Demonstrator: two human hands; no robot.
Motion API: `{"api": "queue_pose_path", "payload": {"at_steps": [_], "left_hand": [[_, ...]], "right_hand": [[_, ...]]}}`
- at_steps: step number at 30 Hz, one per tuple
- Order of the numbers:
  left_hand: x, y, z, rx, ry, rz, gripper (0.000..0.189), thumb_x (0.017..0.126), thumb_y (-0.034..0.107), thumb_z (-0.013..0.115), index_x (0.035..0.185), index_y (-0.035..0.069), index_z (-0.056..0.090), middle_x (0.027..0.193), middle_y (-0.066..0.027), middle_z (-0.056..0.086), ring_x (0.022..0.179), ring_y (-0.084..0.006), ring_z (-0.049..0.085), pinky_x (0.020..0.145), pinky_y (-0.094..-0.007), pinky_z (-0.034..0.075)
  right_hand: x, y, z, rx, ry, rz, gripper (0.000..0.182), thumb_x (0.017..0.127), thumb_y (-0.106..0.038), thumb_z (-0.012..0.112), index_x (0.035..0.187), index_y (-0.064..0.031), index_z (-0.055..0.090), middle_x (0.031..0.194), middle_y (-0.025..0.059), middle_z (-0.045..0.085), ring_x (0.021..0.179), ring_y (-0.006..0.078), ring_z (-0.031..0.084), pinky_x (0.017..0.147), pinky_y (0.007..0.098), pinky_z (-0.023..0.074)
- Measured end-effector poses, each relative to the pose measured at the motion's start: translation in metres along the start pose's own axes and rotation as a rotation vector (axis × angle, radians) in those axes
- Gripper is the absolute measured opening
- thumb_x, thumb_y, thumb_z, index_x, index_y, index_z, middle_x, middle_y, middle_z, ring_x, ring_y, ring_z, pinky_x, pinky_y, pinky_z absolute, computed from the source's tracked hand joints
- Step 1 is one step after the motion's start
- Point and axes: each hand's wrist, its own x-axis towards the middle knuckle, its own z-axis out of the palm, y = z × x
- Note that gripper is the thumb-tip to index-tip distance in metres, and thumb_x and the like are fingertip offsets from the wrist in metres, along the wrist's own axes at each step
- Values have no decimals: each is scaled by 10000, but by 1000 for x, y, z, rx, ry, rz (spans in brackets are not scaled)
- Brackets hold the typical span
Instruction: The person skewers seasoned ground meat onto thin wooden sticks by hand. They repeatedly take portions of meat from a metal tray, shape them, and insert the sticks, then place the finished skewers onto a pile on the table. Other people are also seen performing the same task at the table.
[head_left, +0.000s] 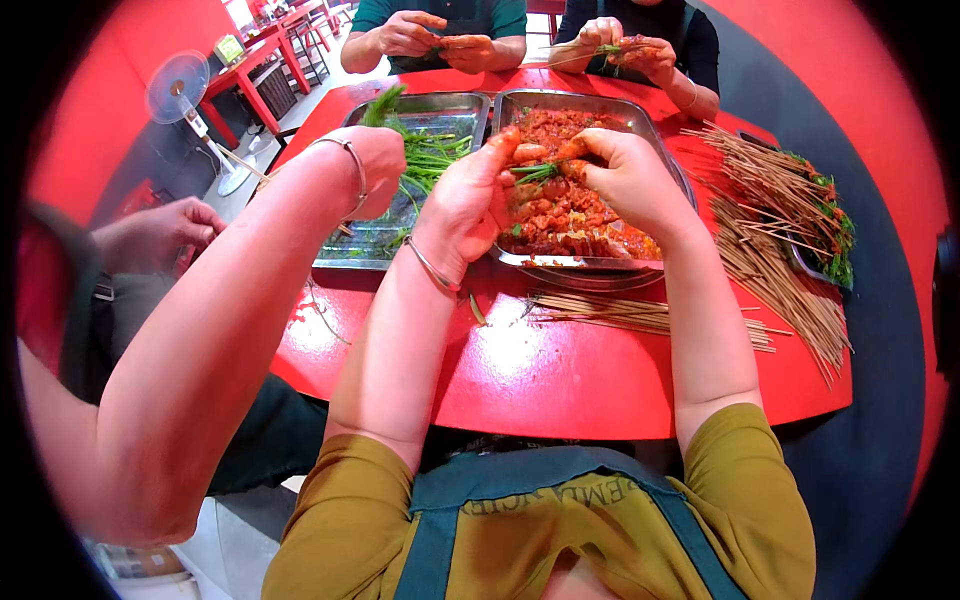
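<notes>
Both my hands are raised over a metal tray (670, 169) of chopped, red-seasoned meat (592, 217). Between them is a small bundle of green herb stems (535, 173). My left hand (471, 196), thumb up and a metal bangle at the wrist, holds one end of the bundle in its fingers. My right hand (634, 176) pinches at the other end with thumb and fingertips. Red seasoning coats the fingers of both hands. Whether a piece of meat is also in the grip is hard to see.
To the left, a second metal tray (352, 263) holds green herbs (431, 161); a neighbour's arm (247, 277) reaches over it. Wooden skewers (600, 311) lie before me. More skewers (780, 262) and a loaded tray (836, 232) are at right. Two people work opposite.
</notes>
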Motion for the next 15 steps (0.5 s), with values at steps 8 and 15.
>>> {"api": "queue_pose_path", "payload": {"at_steps": [8, 15], "left_hand": [[5, -8, -1, 204, 165, 116, 215, 859, 19, 503, 1046, -81, 537, 1048, -168, 582, 917, -237, 610, 795, -308, 511], [7, -8, 0, 193, 183, 172, 181, 849, 24, 520, 999, -66, 566, 981, -134, 600, 868, -205, 611, 779, -303, 516]], "right_hand": [[1, 7, 7, -286, 39, -190, 198, 728, -15, 533, 917, 7, 590, 870, 162, 591, 833, 278, 570, 735, 353, 459], [0, 7, 21, -577, 234, -444, 231, 659, -69, 616, 887, -35, 592, 842, 168, 567, 804, 350, 570, 711, 425, 469]]}}
